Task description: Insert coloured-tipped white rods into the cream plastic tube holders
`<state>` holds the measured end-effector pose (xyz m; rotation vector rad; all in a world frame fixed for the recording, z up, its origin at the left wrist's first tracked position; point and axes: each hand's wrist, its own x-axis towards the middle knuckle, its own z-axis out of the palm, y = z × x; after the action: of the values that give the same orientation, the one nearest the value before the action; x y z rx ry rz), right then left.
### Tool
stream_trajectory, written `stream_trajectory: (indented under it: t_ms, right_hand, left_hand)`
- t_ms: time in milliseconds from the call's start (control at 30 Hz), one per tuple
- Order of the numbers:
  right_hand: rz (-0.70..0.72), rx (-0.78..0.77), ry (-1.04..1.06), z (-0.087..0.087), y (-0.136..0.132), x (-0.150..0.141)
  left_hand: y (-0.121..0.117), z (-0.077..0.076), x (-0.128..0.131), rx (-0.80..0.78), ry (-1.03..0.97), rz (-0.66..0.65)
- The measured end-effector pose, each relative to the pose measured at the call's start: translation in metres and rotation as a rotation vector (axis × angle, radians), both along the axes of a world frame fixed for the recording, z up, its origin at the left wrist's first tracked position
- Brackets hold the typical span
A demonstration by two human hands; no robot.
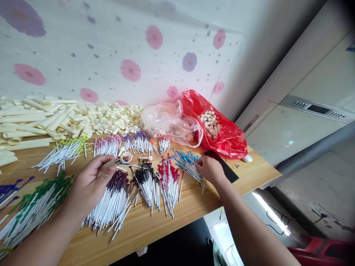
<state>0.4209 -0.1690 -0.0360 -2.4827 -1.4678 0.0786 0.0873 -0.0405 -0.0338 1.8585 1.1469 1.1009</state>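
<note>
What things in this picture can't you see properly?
All in the head view:
Right hand: its own curled fingers mostly hide the fingertips, so I can't tell whether they grip any blue-tipped sticks.
Coloured bits in the pale holder in the left hand: too small to count.
See-through bag: crumpled plastic obscures what's inside.
Red bag: its side hides the bottom of the pile.
Long pale tubes: the left edge cuts some off.
</note>
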Motion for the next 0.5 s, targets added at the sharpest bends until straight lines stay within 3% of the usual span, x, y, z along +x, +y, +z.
stream_trajectory:
  t_ms: [167, 333, 500]
  right_hand:
    - [-0.028, 0.112, 0.16, 0.011, -0.001, -0.005]
    - [0.124, 0.244, 0.395, 0.031, 0.019, -0.041]
    - [0.423, 0.508, 1.159, 0.032, 0.055, -0.11]
  left_hand:
    - [-0.002, 0.003, -0.002, -0.119, -0.077, -0.066]
    - [-0.008, 0.003, 0.007, -0.145, -0.179, -0.177]
    - [-0.018, 0.005, 0.018, -0.274, -0.452, -0.213]
